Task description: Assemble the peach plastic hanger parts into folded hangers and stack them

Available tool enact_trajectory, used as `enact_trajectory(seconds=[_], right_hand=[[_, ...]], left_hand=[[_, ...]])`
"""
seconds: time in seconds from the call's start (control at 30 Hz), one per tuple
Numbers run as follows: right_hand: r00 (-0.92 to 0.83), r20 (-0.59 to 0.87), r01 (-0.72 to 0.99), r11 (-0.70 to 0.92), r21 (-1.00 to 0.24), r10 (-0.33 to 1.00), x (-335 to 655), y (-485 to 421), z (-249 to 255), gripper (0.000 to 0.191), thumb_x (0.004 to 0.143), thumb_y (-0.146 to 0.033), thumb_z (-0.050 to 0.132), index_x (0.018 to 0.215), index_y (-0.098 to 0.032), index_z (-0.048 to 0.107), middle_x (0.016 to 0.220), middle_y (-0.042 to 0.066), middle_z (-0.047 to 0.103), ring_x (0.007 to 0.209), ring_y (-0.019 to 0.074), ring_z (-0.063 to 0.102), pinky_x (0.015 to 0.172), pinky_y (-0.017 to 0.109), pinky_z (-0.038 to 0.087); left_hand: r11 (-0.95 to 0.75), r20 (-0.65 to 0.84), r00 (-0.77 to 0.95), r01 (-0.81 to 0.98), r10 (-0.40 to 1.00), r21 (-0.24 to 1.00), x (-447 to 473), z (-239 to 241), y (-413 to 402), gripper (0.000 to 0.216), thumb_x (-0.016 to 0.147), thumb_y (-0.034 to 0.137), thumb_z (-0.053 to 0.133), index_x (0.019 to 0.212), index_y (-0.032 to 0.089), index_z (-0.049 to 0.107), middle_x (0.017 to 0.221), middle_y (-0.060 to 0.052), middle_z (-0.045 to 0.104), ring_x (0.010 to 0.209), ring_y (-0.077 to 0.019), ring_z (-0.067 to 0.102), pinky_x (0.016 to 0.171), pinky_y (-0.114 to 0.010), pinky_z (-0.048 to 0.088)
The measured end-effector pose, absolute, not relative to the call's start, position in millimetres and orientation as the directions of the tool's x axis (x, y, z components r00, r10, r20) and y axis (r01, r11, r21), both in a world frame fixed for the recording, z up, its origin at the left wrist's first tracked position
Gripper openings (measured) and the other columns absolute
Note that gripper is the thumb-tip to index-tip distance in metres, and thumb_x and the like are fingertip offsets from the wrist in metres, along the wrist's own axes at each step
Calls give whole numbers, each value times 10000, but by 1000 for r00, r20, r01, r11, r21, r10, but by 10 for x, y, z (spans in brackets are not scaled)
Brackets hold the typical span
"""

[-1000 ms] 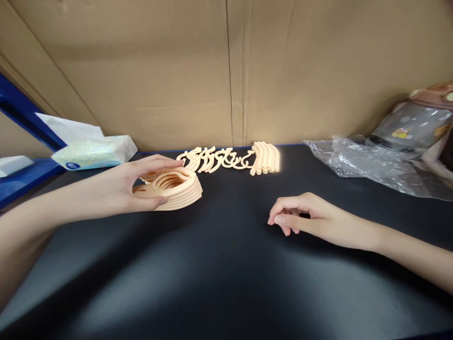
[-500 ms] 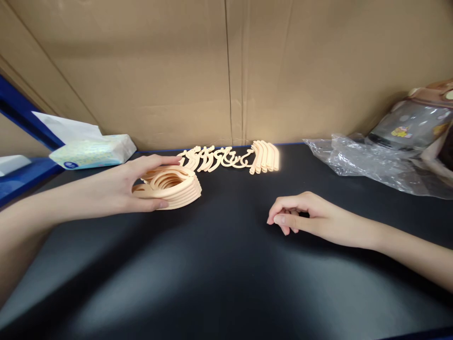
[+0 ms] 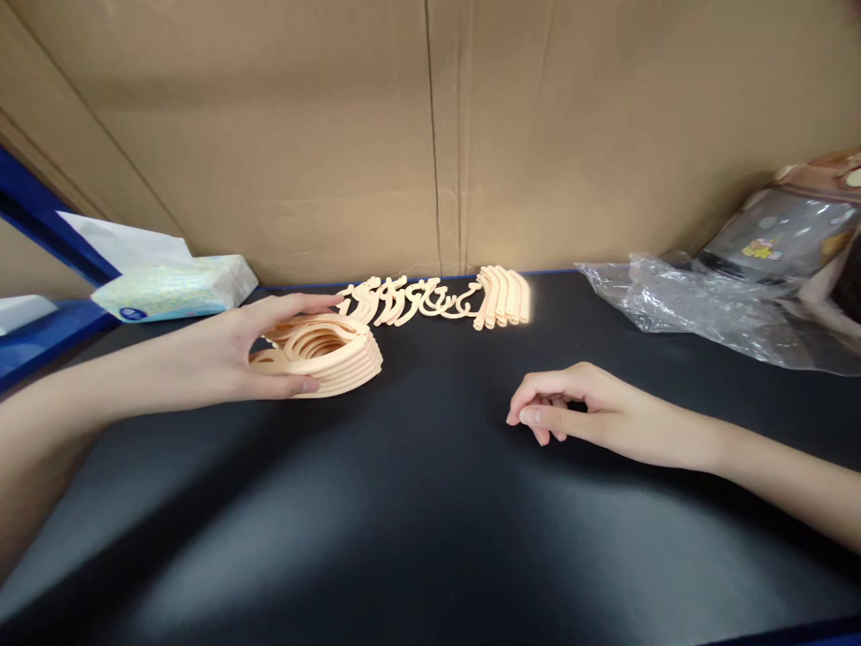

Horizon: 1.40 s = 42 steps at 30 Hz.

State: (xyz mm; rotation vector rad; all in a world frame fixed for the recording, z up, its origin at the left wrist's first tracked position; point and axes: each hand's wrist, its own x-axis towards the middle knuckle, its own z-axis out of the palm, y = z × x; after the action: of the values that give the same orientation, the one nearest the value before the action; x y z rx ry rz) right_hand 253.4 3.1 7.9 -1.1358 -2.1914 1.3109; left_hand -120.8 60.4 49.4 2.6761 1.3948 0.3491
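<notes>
My left hand (image 3: 221,359) is wrapped around a stack of cream plastic hanger arms (image 3: 343,363) on the left of the black tabletop, thumb on the near side and fingers along the far side. The curved pieces lie nested one on another. Behind them, loose cream hanger hooks (image 3: 404,303) lie in a row at the table's back edge. A second group of curved hanger arms (image 3: 503,296) lies to the right of the hooks. Above the tabletop on the right, my right hand (image 3: 578,408) has its fingers curled in with the thumb against them, and nothing shows in it.
A tissue pack (image 3: 175,287) with a tissue sticking out stands at the back left, beside a blue frame (image 3: 54,220). A crumpled clear plastic bag (image 3: 700,309) and a grey see-through container (image 3: 773,233) are at the back right. Cardboard (image 3: 302,135) walls off the rear.
</notes>
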Motion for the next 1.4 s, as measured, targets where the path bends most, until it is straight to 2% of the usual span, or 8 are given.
enact_trajectory(seconds=[0.2,0.43,0.6,0.8,0.93,1.2,1.33,1.4], right_hand=[[-623,-97,458,261,-850,776,2525,41,81,273,953,-432,523,905,-206,667,687,-43,620,615,79,491,562,224,339],[-627,-95,458,268,-848,773,2531,46,78,279,955,-442,519,909,-209,667,689,-47,620,618,75,493,566,219,340],[-629,-100,460,266,-847,771,2537,52,73,288,954,-451,516,915,-208,665,696,-42,625,622,79,495,571,222,343],[-628,-110,469,262,-843,770,2537,40,88,304,952,-463,510,919,-204,665,697,-33,620,621,90,492,562,235,334],[-630,-106,465,264,-845,769,2539,33,94,315,950,-471,505,918,-202,666,701,-26,624,625,96,494,571,242,340],[-640,-95,459,280,-844,763,2534,41,87,310,953,-461,506,925,-197,664,705,-26,628,626,94,500,572,240,341],[-638,-99,465,279,-840,764,2526,44,88,311,955,-462,502,926,-199,664,707,-27,631,628,94,501,572,239,341],[-636,-101,467,278,-839,765,2523,43,90,313,955,-465,501,926,-199,664,709,-26,632,630,96,505,571,240,341]], left_hand=[[-551,136,534,804,834,224,-1214,485,603,789,737,606,661,1375,189,459,1260,-59,607,959,-164,663,837,-348,539],[-437,51,446,839,894,326,-1160,521,568,806,700,563,683,1383,205,449,1305,-51,568,1020,-189,627,912,-374,504],[-368,2,390,866,921,339,-1136,546,562,838,674,558,682,1396,210,432,1322,-41,549,1045,-197,604,967,-367,468],[-445,41,454,844,890,300,-1156,537,557,801,737,560,656,1397,173,422,1342,-68,549,1031,-192,615,914,-382,501],[-491,87,488,826,869,277,-1157,527,543,742,774,558,643,1387,192,437,1333,-67,560,1028,-194,626,898,-401,512],[-538,130,523,812,843,227,-1118,549,515,769,784,620,599,1365,136,460,1279,-82,593,1017,-189,626,895,-387,513],[-552,127,537,800,834,235,-1066,571,477,748,804,567,610,1411,184,397,1270,-48,581,1030,-188,616,879,-361,525],[-585,204,551,785,809,202,-985,591,435,717,827,565,584,1419,214,384,1281,-35,560,1066,-205,596,902,-374,513]])
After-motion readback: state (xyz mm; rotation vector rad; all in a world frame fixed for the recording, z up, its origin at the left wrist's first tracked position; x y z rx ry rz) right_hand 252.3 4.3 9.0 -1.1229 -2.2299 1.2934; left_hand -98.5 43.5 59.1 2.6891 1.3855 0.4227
